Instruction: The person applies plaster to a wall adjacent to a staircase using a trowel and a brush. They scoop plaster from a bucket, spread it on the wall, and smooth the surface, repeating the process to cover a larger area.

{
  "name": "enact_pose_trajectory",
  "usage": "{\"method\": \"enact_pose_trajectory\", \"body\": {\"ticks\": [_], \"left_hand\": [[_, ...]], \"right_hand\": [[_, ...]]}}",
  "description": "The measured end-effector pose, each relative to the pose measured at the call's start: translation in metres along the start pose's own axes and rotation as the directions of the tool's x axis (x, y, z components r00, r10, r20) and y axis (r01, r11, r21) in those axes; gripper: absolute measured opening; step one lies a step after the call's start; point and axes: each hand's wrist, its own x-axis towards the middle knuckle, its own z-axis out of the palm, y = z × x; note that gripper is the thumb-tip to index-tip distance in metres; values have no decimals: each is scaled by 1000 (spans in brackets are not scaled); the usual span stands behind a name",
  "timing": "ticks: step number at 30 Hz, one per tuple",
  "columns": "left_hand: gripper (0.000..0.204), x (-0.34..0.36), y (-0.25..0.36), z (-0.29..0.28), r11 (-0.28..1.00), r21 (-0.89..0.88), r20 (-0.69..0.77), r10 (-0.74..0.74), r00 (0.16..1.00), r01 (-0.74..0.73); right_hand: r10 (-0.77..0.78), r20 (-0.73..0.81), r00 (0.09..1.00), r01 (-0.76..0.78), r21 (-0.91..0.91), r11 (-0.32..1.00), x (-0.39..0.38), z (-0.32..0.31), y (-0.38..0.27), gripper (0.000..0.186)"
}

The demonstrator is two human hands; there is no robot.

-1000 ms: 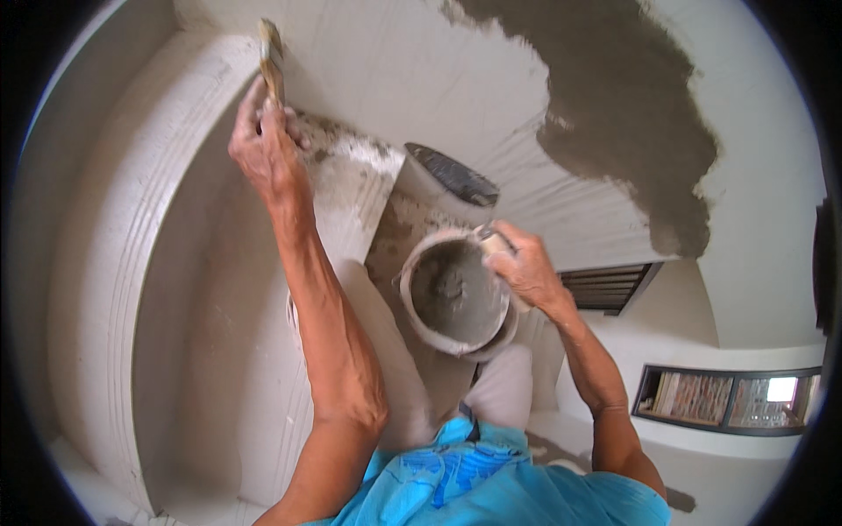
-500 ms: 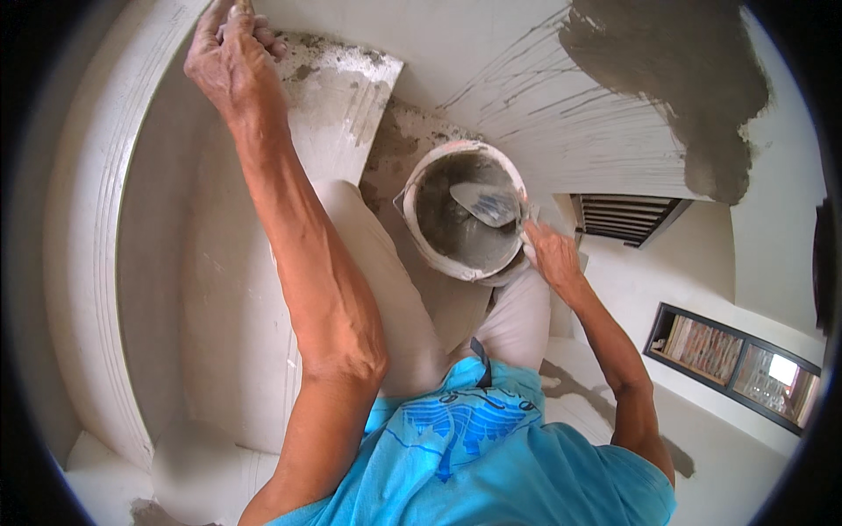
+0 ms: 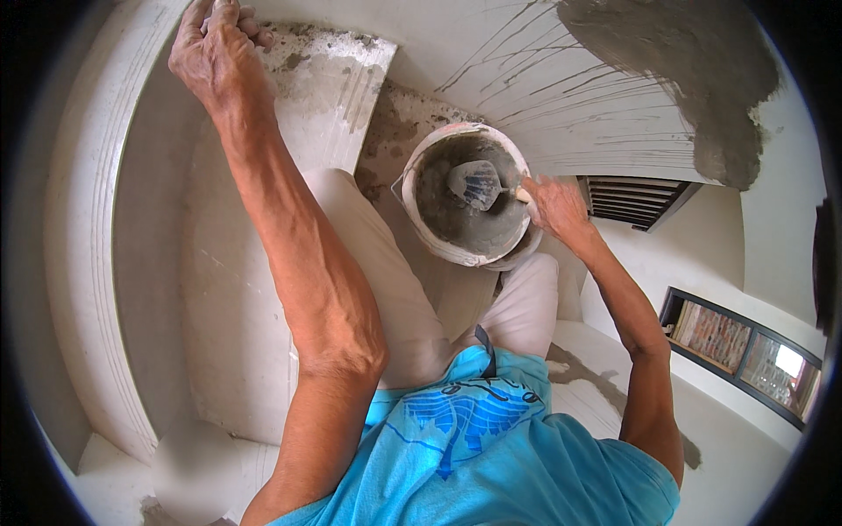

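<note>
My right hand point(image 3: 560, 209) is closed round the handle of a trowel point(image 3: 478, 185), its pointed metal blade inside a mortar-crusted bucket point(image 3: 449, 252). Grey wet mortar point(image 3: 482, 230) lies in the bucket, which stands just beyond my knees, with another bucket-like rim showing under its right side. At the upper left, my left hand point(image 3: 221, 60) is raised beside the wall edge with its fingers curled. Its fingertips run up to the picture's top edge, and whatever they may hold is hidden.
A pale slab or step point(image 3: 338, 79) with mortar splashes lies left of the bucket. Fresh grey mortar point(image 3: 688, 66) covers part of the white surface at upper right. A dark slatted vent point(image 3: 636, 200) and a framed shelf point(image 3: 741, 351) sit at right. A long ledge point(image 3: 88, 237) curves along the left.
The trowel blade has turned and shifted slightly left within the bucket, and my right hand has risen a little. My left hand has moved slightly to the left.
</note>
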Motion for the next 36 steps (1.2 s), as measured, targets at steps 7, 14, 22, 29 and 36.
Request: {"method": "enact_pose_trajectory", "body": {"ticks": [7,14,22,29,36], "left_hand": [[41,-17,28,13,999,7,13,54,998,-54],[35,-1,4,2,998,-22,24,51,998,-51],[39,-20,30,15,999,19,11,26,1000,-26],[37,-11,16,10,998,-20,72,56,996,-55],[38,-9,14,11,999,-36,57,18,998,-16]], "right_hand": [[-102,-236,967,96,-36,995,8,0,-8,33],[-188,-123,974,151,-260,954,27,22,-19,45],[-222,-175,959,185,-205,961,13,6,-9,29],[-285,-203,937,240,-221,945,10,11,-18,32],[-374,-183,909,317,-279,907,7,32,-25,31]]}}
